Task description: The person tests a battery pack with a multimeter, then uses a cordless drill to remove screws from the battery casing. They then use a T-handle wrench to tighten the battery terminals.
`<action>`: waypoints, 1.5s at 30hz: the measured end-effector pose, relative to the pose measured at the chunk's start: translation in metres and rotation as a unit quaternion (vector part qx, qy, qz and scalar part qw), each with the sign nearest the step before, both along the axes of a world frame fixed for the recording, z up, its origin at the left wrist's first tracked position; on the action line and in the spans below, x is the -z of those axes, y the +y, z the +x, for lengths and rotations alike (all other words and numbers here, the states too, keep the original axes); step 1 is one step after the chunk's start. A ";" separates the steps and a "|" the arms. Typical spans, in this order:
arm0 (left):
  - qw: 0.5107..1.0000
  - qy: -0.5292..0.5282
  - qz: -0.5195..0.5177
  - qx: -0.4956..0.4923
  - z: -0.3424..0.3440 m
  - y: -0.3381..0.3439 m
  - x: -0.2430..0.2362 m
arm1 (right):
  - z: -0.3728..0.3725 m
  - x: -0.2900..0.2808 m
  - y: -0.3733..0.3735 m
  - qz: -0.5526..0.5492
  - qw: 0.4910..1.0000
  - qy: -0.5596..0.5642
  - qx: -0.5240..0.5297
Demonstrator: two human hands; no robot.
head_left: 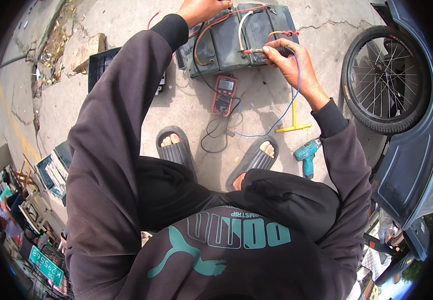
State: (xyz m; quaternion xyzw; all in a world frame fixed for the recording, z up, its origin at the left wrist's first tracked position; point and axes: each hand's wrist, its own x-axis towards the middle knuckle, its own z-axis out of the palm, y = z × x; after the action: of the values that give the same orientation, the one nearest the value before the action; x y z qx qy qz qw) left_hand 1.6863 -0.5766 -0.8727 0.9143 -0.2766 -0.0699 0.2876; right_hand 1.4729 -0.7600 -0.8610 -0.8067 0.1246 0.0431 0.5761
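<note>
Four dark batteries (229, 40) linked by red, orange and white wires stand on concrete. My left hand (207, 9) is closed at their far edge, pinching the end of a black lead (201, 70), partly hidden at the top edge. My right hand (291, 70) pinches a probe (281, 50) with a blue lead, held at a red-sleeved wire terminal (251, 51) on the near side. A red-cased multimeter (224, 95) lies below the batteries, with both leads looping beside it.
A yellow T-handled tool (293, 126) and teal cordless drill (307, 156) lie right of my sandalled feet. A spoked wheel (380, 77) and dark vehicle body (406, 170) border the right. A black case (101, 67) is upper left, near a stone block; piled items fill the lower left.
</note>
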 end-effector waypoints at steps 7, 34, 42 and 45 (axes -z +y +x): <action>1.000 0.014 -0.006 0.005 -0.002 0.001 -0.005 | 0.001 -0.003 0.000 0.003 1.000 0.012 0.003; 0.970 0.223 -0.094 -0.032 0.004 -0.055 0.000 | -0.031 -0.038 -0.026 0.131 0.982 -0.023 0.132; 0.866 0.365 -0.340 -0.045 -0.017 -0.076 0.030 | -0.075 -0.024 -0.049 0.152 0.968 0.031 0.195; 0.833 0.417 -0.363 -0.005 -0.004 -0.070 0.043 | -0.075 -0.017 -0.051 0.152 0.970 0.031 0.186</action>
State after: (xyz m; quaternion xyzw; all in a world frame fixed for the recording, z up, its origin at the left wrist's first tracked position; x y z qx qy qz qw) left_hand 1.6825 -0.6462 -0.9155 0.6299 -0.1311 -0.3376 0.6871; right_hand 1.3976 -0.8108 -0.8442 -0.6707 0.2823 -0.0219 0.6856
